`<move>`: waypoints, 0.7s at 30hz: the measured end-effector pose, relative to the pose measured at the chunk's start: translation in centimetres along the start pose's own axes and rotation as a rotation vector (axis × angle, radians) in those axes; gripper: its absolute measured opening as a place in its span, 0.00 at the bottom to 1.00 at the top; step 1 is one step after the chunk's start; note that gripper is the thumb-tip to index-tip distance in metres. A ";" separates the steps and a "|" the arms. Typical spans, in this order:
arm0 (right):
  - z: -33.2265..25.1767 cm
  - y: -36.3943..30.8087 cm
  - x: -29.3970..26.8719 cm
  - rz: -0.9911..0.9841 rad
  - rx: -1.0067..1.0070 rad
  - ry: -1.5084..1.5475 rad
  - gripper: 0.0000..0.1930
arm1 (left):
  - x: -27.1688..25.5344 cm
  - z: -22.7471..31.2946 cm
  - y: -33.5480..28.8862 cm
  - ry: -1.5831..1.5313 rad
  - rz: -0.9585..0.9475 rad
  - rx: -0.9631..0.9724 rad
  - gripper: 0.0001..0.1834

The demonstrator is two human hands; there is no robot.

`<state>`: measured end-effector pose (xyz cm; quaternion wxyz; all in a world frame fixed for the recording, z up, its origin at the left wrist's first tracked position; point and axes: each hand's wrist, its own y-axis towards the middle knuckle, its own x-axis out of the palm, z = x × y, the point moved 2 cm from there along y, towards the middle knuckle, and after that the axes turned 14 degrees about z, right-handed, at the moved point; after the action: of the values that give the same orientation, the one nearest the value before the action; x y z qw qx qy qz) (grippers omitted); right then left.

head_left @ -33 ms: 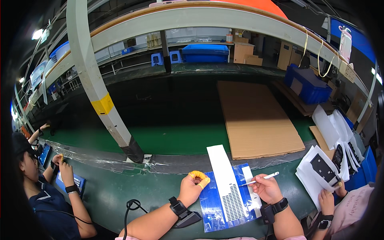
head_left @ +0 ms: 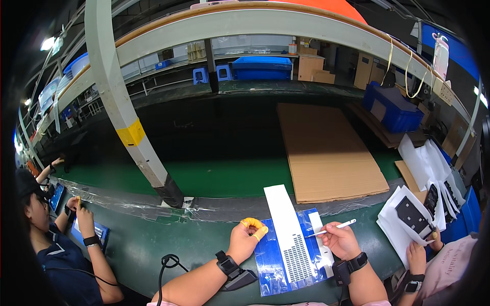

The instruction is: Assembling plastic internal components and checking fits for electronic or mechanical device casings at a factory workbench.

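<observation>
A blue board [head_left: 267, 269] covered in clear film lies on the green table in front of me. On it rests a long white sheet [head_left: 282, 206] with several rows of small dark rectangular pieces [head_left: 299, 261] on its near part. My right hand [head_left: 339, 239] grips a slim white pen-like tool [head_left: 346, 224], its thin tip reaching over the sheet's right edge. Yellow finger covers sit on the thumb and index finger of my left hand [head_left: 247, 238], which pinch together beside the board's upper left edge. Whatever lies between them is too small to tell. A narrow white strip [head_left: 315, 222] lies under my right hand.
Beyond the board lies a flat cardboard sheet [head_left: 332, 158]. A grey post [head_left: 120, 102] rises at left centre. One person [head_left: 46, 245] sits at the left; at the right another person's hand [head_left: 417, 255] is by white sheets [head_left: 393, 224] with dark parts. A black cable [head_left: 162, 275] runs by my left forearm.
</observation>
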<state>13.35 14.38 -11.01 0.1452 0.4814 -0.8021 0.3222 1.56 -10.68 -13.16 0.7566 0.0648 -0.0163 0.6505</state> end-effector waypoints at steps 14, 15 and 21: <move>-0.1 0.0 -0.1 -0.002 -0.005 -0.008 0.05 | 0.1 0.8 -0.2 -0.039 0.021 -0.069 0.06; -0.1 0.0 -0.1 0.002 -0.003 -0.003 0.05 | 0.1 1.0 -0.2 -0.015 0.021 -0.059 0.07; 0.0 0.2 -0.3 -0.011 0.002 0.005 0.05 | 0.1 1.2 -0.2 -0.009 0.028 -0.071 0.08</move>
<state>13.35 14.66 -11.21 0.1482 0.4853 -0.7987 0.3234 1.88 -10.72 -11.99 0.7490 0.0407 -0.0437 0.6598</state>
